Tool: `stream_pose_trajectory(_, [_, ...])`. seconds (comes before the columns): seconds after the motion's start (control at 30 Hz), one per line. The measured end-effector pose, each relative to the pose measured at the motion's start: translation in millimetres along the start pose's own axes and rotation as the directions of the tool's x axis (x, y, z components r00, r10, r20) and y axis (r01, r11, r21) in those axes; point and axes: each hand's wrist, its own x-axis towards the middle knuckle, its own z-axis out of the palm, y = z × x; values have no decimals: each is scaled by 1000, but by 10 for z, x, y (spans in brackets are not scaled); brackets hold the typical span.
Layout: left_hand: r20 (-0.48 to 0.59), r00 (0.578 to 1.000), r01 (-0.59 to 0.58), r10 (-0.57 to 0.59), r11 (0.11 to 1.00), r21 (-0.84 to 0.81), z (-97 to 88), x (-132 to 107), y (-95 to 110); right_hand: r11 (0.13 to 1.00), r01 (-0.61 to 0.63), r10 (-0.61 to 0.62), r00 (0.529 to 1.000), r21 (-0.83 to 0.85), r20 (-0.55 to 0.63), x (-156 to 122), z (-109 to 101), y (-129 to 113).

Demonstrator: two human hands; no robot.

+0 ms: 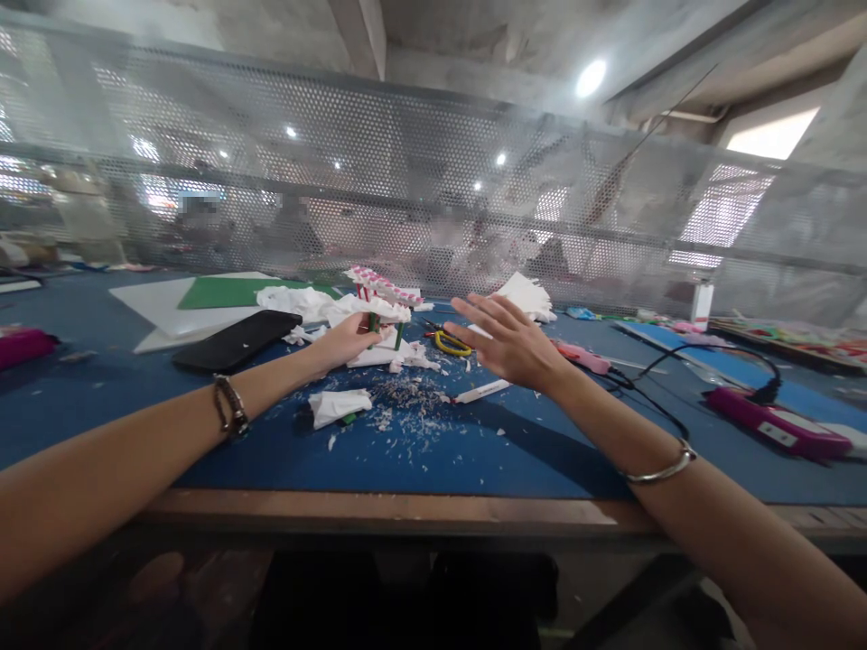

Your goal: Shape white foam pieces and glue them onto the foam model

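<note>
On a tabletop, the left hand is at the left side of a small model frame. Left of that hand lies a flat slab, sheets behind it. Scissors lie between the frame and the right hand. Scraps scatter in front. A corded box lies far right; a mesh screen stands behind.

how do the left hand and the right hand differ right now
The left hand grips a small pink-and-white-topped model near a green leg, while the right hand is spread open with nothing visibly held.
The left wrist wears a dark bracelet; the right wrist has a silvery bangle.
Both are ungloved and reach over the blue table.
</note>
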Motion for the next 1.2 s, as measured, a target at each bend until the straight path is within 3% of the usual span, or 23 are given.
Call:
stream_pose_trajectory(0.1, [-13, 1000, -16, 16, 1000, -9, 12, 6, -11, 983, 168, -168, 986, -71, 17, 3, -96, -73])
stream_pose_trajectory(0.23, [-14, 1000, -10, 10, 1000, 17, 23, -5, 1, 949, 294, -298, 954, -113, -19, 24, -160, -162])
stream_pose_trajectory(0.33, [24, 1000, 4, -5, 998, 68, 14, -15, 11, 923, 340, -357, 931, -180, -72, 46, -163, -192])
stream_pose_trajectory(0.47, [53, 999, -20, 12, 989, 149, 2, -19, 32, 851, 335, -427, 890, -404, -162, 57, -157, -186])
stream_pose_trajectory(0.57, [33, 999, -40, 32, 962, 270, -3, 2, 36, 820, 328, -433, 892, -469, -133, 43, -167, -172])
stream_pose_trajectory(0.83, [35, 981, -168, 191, 742, 649, -74, 86, -95, 876, 321, -345, 939, -360, -2, 20, -149, -95])
stream_pose_trajectory(1.03, [37, 980, -168, 195, 713, 681, -77, 183, 73, 957, 80, -90, 996, -278, -21, 8, -116, 46])
stream_pose_trajectory(1.2, [26, 974, -185, 227, 718, 671, -103, 539, 200, 963, -123, 116, 992, -239, -44, 2, -75, 112])
